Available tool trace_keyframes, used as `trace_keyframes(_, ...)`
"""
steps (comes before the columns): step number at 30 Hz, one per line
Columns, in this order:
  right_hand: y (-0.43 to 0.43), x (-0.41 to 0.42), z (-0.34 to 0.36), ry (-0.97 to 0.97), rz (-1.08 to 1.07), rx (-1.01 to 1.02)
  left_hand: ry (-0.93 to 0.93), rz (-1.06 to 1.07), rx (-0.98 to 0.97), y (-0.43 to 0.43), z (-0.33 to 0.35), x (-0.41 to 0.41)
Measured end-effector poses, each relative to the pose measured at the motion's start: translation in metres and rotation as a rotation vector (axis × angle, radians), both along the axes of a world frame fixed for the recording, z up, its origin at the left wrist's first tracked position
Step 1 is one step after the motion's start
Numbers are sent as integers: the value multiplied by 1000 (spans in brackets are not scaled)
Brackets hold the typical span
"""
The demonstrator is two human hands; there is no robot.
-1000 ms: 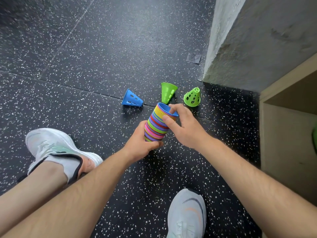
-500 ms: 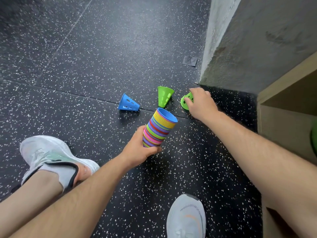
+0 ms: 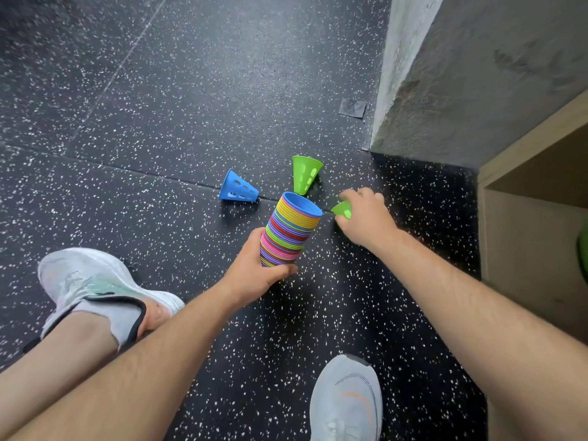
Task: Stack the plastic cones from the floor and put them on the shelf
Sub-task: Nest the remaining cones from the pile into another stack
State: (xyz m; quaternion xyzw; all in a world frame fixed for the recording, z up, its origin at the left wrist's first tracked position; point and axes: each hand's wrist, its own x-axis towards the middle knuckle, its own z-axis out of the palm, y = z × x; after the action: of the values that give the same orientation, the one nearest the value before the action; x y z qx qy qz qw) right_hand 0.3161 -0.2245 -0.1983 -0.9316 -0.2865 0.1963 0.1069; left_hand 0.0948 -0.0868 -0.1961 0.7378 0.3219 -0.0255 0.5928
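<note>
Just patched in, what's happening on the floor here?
A person is crouched, gathering plastic cones. The left hand holds a tall multicoloured stack of cones, open end up. The right hand grips a green cone beside the stack's rim, not yet nested in. Two loose cones lie on the speckled floor: a blue cone on its side and another green cone. The wooden shelf is at the right edge.

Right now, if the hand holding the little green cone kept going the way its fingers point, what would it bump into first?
Probably the open top of the colourful cone stack; the right hand points its green cone that way, though depth is unclear.
</note>
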Motion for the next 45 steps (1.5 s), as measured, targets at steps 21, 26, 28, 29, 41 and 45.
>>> trace_keyframes(21, 29, -38, 68, 123, -55, 839, -1, 50, 36, 1, -2, -4)
trace_keyframes(26, 30, -50, 55, 121, 149, 703, -18, 74, 28, 2, -1, -5)
trace_keyframes(28, 28, -55, 51, 141, 241, 615, -24, 89, 30, 2, -2, -6)
trace_keyframes(29, 28, -56, 49, 161, 265, 586, -27, 97, 29, 3, -3, -6)
trace_keyframes(41, 63, -1, 15, 6, 117, 458, -8, 175, -7, 15, -9, -9)
trace_keyframes(45, 74, 20, 11, -10, 69, 293, 1, 190, -21, 15, -8, -8)
